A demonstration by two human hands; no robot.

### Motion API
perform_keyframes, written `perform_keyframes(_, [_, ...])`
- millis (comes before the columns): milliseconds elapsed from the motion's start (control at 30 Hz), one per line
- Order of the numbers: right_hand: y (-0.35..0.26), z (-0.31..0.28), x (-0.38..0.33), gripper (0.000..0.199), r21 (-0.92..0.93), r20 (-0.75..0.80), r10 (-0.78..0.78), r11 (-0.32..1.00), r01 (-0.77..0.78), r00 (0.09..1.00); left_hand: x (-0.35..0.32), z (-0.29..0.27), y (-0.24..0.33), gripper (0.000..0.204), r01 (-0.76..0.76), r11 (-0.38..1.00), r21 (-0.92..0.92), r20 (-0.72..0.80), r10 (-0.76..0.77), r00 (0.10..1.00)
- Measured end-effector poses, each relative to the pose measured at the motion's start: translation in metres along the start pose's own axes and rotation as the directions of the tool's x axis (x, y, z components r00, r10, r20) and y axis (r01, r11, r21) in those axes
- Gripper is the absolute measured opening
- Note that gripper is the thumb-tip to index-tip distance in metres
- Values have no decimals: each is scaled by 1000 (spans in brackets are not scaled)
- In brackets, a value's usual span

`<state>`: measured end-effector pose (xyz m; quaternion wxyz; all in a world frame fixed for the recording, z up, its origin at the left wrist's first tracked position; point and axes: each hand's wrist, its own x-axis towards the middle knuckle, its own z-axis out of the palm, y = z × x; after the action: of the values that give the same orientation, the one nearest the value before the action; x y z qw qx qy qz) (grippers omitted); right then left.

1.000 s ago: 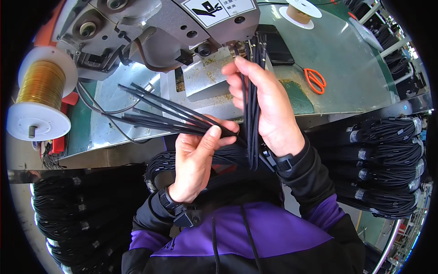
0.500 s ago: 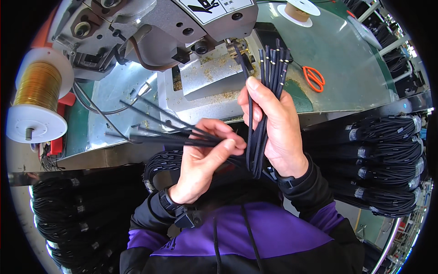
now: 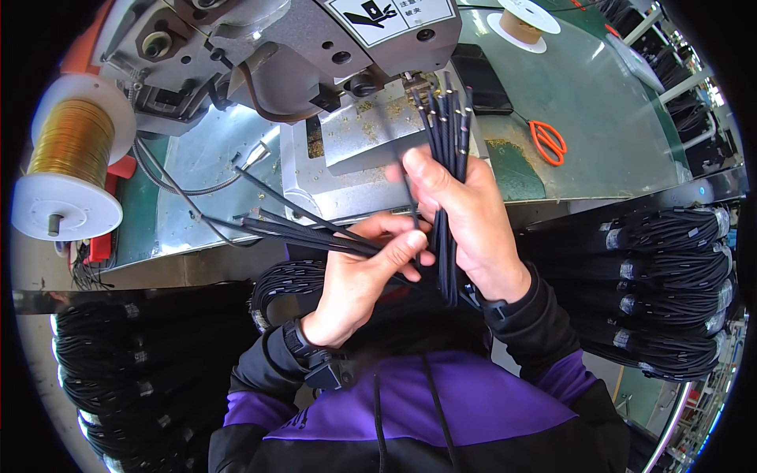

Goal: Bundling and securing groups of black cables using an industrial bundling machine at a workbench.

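My right hand [image 3: 482, 225] is closed around a bundle of black cords [image 3: 448, 130]. Their upper ends stand up past my thumb, several with small gold-coloured bands. My left hand [image 3: 359, 272] is closed on the other ends [image 3: 296, 232] of black cords, which fan out to the left. One cord, smeared by motion, runs between the left fingertips and the right thumb. Just beyond the bundle's tips is the working spot of a grey metal machine [image 3: 363, 83], its block sprinkled with gold-coloured scraps. Below my hands the cords hang in a bend.
A spool of gold-coloured wire [image 3: 75, 146] stands at the left. Orange-handled scissors [image 3: 547, 143], a dark flat box [image 3: 482, 83] and a white-flanged reel [image 3: 520, 27] lie on the table [image 3: 583, 102]. Bundled black cords hang at right [image 3: 670, 276] and left [image 3: 110, 370].
The cord beside my right thumb has come away from the machine and now blurs between my hands. The right hand's bundle has shifted slightly left, and the fanned ends have drawn closer together.
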<state>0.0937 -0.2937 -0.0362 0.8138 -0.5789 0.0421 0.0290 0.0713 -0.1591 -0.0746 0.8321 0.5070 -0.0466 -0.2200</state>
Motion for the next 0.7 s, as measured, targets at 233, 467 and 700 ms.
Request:
perform_keyframes(233, [0,-2,-4,25,41,-133,-92,994,98,987,0,-2,-5,15,-124,992,10,25,123,992])
perform_keyframes(467, [-11,9,14,26,136,15,14,991,-16,1000,3,0,4,14,-206,961,-184,-34,203,979])
perform_keyframes(700, [-11,2,4,25,142,-18,11,990,-8,1000,2,-4,1,12,-183,974,-133,-46,178,983])
